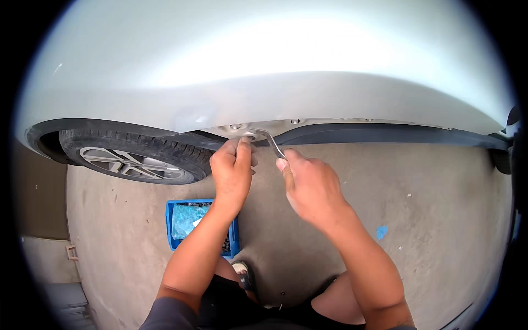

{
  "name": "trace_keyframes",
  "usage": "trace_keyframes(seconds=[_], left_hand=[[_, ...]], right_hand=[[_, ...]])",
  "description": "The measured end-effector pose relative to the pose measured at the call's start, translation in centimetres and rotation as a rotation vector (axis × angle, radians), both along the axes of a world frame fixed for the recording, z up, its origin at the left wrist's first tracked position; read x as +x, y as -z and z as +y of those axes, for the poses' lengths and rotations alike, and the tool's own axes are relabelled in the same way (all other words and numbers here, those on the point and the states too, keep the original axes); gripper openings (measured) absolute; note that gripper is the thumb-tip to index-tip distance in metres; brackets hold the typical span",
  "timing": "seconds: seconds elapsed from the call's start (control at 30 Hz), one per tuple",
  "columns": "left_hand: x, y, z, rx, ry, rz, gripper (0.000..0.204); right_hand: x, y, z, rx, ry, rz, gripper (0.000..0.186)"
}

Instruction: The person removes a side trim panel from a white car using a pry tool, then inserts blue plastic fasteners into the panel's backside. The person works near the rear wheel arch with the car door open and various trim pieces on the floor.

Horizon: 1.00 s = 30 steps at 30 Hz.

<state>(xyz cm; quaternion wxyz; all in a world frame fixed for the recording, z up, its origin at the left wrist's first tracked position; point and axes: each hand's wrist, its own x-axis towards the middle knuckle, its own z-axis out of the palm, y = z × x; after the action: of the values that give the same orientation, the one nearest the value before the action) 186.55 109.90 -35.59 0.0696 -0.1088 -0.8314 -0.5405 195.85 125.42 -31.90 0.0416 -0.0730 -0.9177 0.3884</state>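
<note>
- At the lower edge of the pale, glossy car body (pixel 330 93), right of the black rubber tyre (pixel 170 157): bent silver metal tool (pixel 273 144).
- Right hand (pixel 316 184) closed round its near end.
- Left hand (pixel 232 165) fingers gathered by its far end; cannot tell what they pinch.
- Judgement: left steadies, right turns gently.

Left grip (pixel 233 164) extends forward, right grip (pixel 313 184) curls.

- Slim bent tool of shiny silver metal (pixel 270 142): held aslant, its upper end reaching left to the car's lower edge.
- Long dark grey trim strip (pixel 374 133): running beneath the glossy pale car body panel (pixel 330 93), below a pale metal edge with small fittings.
</note>
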Motion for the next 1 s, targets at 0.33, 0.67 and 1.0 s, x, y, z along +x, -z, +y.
trace_keyframes(seconds=[0.33, 0.67, 1.0], left_hand=[[-0.7, -2.5, 0.9, -0.347, -0.182, 0.918, 0.022], [-0.9, -2.8, 1.4, -0.326, -0.191, 0.934, 0.017], [1.2, -1.8, 1.4, 0.480, 0.129, -0.394, 0.027]], right_hand=[[0.0, 0.2, -0.1, 0.018, 0.013, -0.009, 0.028], [-0.8, 0.5, -0.6, -0.110, -0.040, 0.013, 0.032], [-2.0, 1.8, -1.6, -0.136, -0.021, 0.010, 0.037]])
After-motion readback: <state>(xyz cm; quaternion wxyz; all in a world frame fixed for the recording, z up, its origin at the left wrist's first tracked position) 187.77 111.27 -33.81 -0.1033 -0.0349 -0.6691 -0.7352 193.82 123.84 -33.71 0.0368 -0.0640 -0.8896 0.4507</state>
